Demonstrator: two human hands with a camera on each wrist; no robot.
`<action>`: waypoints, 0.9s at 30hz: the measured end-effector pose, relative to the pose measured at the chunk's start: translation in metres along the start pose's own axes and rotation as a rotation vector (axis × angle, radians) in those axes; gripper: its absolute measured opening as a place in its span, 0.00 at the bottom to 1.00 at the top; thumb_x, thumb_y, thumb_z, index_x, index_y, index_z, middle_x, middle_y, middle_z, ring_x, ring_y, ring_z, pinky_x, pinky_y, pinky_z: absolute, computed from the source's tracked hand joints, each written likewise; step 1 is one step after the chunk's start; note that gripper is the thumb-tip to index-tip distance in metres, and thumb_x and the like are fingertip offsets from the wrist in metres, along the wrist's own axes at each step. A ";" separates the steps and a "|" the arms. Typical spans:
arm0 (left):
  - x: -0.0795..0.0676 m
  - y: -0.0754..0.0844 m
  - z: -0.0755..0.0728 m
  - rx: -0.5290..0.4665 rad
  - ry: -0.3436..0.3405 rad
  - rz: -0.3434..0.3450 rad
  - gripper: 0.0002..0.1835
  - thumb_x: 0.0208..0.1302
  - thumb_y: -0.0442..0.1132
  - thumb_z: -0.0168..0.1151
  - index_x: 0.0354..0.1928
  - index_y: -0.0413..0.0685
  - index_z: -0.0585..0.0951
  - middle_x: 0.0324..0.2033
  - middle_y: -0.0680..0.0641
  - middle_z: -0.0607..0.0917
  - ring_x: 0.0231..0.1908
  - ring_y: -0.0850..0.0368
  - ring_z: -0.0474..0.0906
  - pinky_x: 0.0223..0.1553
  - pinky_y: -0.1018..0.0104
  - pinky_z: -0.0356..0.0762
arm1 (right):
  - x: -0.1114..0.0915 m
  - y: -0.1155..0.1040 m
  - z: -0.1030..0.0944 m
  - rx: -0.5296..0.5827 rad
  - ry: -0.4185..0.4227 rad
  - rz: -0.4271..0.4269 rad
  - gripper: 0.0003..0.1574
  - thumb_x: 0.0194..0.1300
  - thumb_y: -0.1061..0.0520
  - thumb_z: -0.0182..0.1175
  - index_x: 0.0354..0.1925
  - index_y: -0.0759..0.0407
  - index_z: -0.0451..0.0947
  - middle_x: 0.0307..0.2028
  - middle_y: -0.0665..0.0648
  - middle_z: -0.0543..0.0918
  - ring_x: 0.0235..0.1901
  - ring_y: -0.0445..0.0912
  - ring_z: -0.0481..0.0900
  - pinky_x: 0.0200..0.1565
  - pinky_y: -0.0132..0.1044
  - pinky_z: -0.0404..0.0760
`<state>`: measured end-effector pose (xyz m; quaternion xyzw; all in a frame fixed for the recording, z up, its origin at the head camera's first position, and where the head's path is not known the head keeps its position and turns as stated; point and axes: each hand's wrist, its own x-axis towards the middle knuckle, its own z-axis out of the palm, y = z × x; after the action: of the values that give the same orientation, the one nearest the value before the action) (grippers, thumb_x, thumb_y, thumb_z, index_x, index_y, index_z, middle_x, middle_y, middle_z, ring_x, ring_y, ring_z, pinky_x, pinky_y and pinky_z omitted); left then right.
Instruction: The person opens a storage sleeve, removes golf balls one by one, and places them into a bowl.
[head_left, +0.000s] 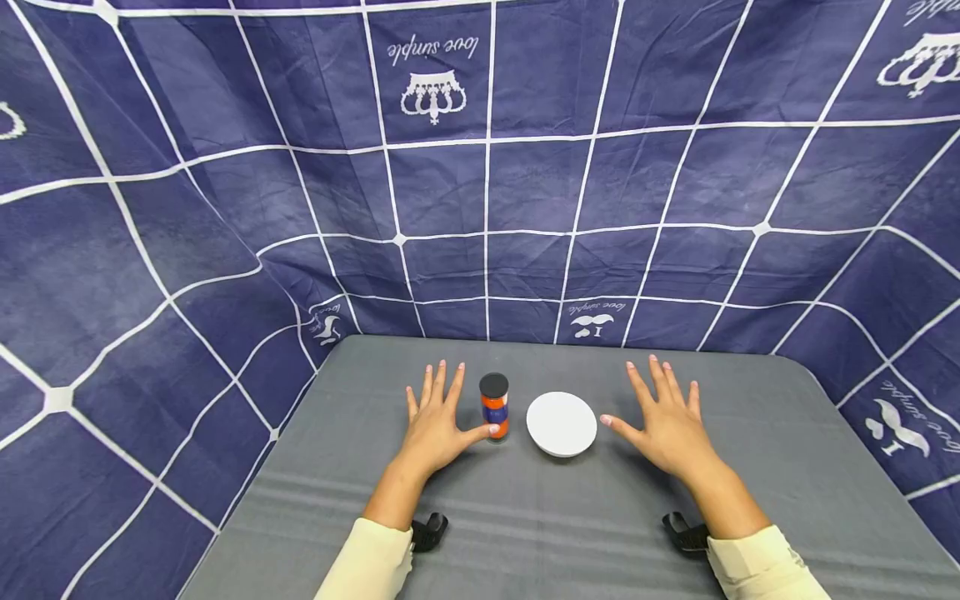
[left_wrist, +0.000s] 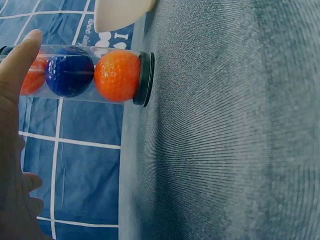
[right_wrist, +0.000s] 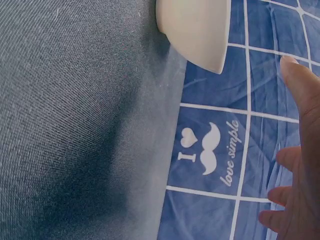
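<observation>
The left hand (head_left: 437,429) lies palm down above the grey cloth-covered bench (head_left: 555,525), forearm slanting in from the near edge. Its fingers (head_left: 439,385) fan wide and straight and have hold of nothing; the thumb reaches sideways across the front of a clear plastic cylindrical tube with black end caps (head_left: 495,414). Whether thumb and tube touch, I cannot tell. The tube stands upright beside that hand, probably steady thanks to its flat lower cap, while its narrow wall seems to keep the orange and blue balls (left_wrist: 70,71) stacked in single file. Just right of it, a round white bowl (head_left: 561,423) sits mouth up on its base. Both items lie between the hands, seemingly for easy reach. The right hand (head_left: 670,429) mirrors the left: fingers splayed, gripping nothing, thumb pointing towards the bowl but apart from it.
</observation>
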<state>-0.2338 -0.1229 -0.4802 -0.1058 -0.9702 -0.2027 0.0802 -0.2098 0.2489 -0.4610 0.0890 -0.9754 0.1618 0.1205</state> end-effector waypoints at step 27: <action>-0.003 0.016 0.015 -0.576 0.000 0.027 0.48 0.58 0.49 0.75 0.76 0.47 0.61 0.65 0.38 0.76 0.66 0.43 0.74 0.62 0.44 0.76 | -0.008 -0.009 0.012 0.266 0.102 -0.199 0.36 0.68 0.47 0.66 0.70 0.56 0.71 0.70 0.63 0.70 0.68 0.63 0.70 0.62 0.65 0.71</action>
<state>-0.2288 -0.1029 -0.4888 -0.1373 -0.8710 -0.4691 0.0496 -0.2025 0.2377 -0.4715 0.1919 -0.9243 0.2811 0.1726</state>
